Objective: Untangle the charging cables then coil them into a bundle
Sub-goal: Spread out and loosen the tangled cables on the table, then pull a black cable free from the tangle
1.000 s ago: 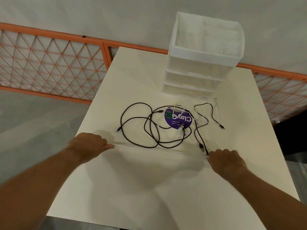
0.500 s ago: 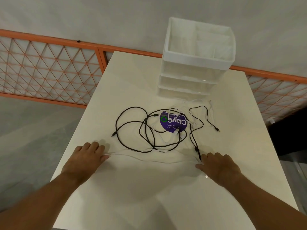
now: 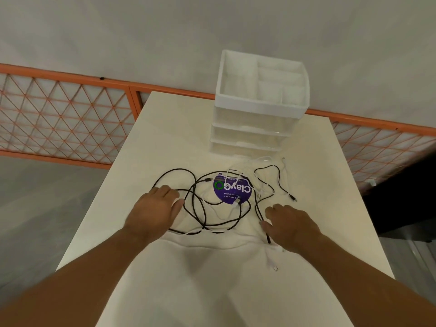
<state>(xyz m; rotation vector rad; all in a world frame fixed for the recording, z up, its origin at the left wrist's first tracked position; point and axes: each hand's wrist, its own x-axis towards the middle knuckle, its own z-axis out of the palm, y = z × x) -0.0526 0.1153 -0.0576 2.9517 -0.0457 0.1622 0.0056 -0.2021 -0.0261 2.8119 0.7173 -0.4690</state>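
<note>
A tangle of black charging cables [image 3: 200, 208] lies looped in the middle of the white table [image 3: 236, 291], mixed with thin white cables [image 3: 262, 182] near the back right. One white cable [image 3: 271, 263] trails toward me, its plug near the front right. My left hand [image 3: 154, 210] lies flat with fingers straight over the left loops of the black cable. My right hand [image 3: 290, 224] rests with fingers spread beside a black cable strand at the right. Neither hand grips anything.
A white stacked drawer organiser [image 3: 258, 107] stands at the back of the table. A purple round "ClayGo" label [image 3: 232, 190] lies under the cables. An orange lattice fence [image 3: 66, 121] runs behind the table. The table's left and right edges drop to a grey floor.
Both hands let the stretched white cable go and moved forward onto the tangle; the left hand now covers the black loops, and the white cable lies slack on the table.
</note>
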